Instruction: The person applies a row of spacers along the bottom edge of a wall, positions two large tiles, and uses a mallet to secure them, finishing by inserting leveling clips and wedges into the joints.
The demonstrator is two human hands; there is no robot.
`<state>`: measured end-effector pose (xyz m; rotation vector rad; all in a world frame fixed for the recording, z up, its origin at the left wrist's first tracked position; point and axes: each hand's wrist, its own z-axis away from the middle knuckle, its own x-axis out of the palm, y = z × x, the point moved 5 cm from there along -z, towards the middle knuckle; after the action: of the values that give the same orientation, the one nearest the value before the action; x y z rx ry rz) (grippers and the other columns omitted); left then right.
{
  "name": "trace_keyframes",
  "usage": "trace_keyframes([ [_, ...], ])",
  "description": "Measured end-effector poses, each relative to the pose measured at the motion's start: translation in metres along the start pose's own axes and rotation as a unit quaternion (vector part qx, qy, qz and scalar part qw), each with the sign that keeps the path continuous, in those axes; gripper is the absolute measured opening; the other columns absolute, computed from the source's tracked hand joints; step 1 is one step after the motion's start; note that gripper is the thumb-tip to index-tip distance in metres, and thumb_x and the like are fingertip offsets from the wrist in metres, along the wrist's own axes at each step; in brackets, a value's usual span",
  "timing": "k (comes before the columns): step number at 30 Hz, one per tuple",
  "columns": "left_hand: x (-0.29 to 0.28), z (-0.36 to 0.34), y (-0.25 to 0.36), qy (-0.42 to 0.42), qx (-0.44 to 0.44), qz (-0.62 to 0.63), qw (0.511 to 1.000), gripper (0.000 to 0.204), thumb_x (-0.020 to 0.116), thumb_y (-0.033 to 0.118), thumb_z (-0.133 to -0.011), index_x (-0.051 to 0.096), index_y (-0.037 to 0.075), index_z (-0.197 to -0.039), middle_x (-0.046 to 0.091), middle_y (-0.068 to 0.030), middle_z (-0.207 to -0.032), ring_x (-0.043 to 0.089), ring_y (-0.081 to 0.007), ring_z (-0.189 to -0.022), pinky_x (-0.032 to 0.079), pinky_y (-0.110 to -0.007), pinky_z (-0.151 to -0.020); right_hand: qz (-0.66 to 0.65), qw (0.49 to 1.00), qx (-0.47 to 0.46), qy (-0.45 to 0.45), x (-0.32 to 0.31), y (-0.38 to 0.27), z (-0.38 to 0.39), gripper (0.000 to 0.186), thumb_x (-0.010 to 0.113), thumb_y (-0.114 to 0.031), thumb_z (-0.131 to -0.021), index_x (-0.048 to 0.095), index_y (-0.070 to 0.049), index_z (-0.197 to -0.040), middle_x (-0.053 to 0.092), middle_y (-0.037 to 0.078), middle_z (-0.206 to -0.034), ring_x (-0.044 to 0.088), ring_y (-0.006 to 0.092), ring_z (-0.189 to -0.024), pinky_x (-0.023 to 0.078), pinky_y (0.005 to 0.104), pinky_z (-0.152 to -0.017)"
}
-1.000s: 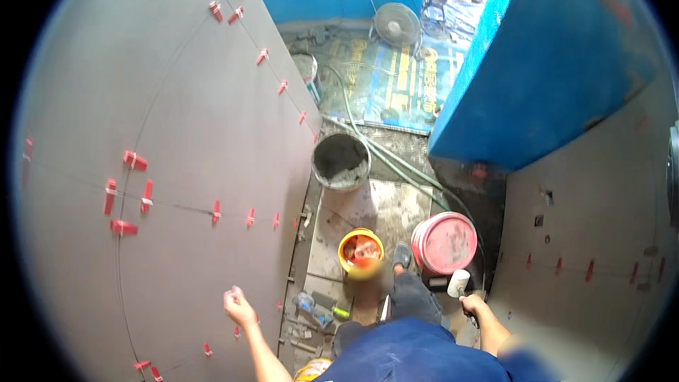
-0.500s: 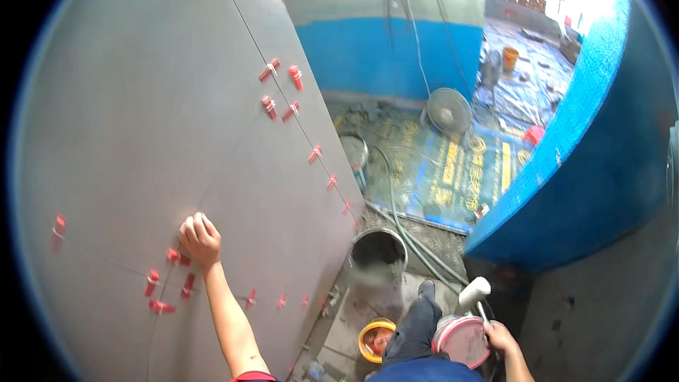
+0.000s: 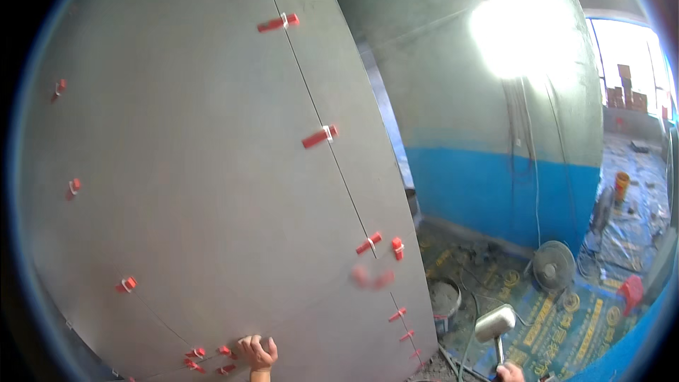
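My left hand is at the lower edge of the view, against a large grey tile wall. Its fingers are bent with the thumb apart, and I see nothing between them. Close beside its fingertips sits a red tile-leveling wedge, with several more clustered to the left. My right hand, partly cut off below, is closed round the handle of a mallet. The mallet's pale, thick head stands upright above the fist, away from the wall. More red wedges in white clips, such as this wedge, line the tile joints.
Beyond the tile's edge stands a blue-and-green painted wall with hanging cables. A round fan, a bucket and a hose are on the sheet-covered floor. Further off are an orange bucket and a red stool.
The view has tilted up and left, showing more of the upper tile wall. My hands now sit lower in the picture, and my feet and the nearby buckets have left it. The mallet is still held.
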<state>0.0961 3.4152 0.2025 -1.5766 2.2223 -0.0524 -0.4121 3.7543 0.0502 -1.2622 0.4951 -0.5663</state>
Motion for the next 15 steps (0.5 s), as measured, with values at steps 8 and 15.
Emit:
trace_keyframes([
  [8, -0.052, -0.247, 0.07, 0.138, 0.081, 0.009, 0.987, 0.011, 0.06, 0.01, -0.08, 0.059, 0.001, -0.086, 0.058, -0.0146, -0.09, 0.056, -0.0312, -0.081, 0.044, -0.042, -0.069, -0.227, 0.944, -0.199, -0.13, 0.023, -0.344, -0.115, 0.03, 0.046, -0.032, -0.099, 0.054, -0.005, -0.111, 0.044, 0.002, -0.06, 0.038, 0.0111, -0.042, 0.033, 0.0278, -0.038],
  [15, 0.002, -0.528, 0.153, 0.084, 0.221, 0.008, 0.972, 0.051, 0.053, 0.035, -0.094, 0.049, 0.008, -0.137, 0.046, -0.0093, -0.144, 0.04, -0.03, -0.135, 0.028, -0.049, -0.111, -0.344, 0.843, -0.208, -0.358, 0.103, -0.592, -0.216, 0.027, 0.046, -0.032, -0.1, 0.053, -0.006, -0.102, 0.039, -0.006, -0.063, 0.032, 0.0033, -0.043, 0.026, 0.0211, -0.036],
])
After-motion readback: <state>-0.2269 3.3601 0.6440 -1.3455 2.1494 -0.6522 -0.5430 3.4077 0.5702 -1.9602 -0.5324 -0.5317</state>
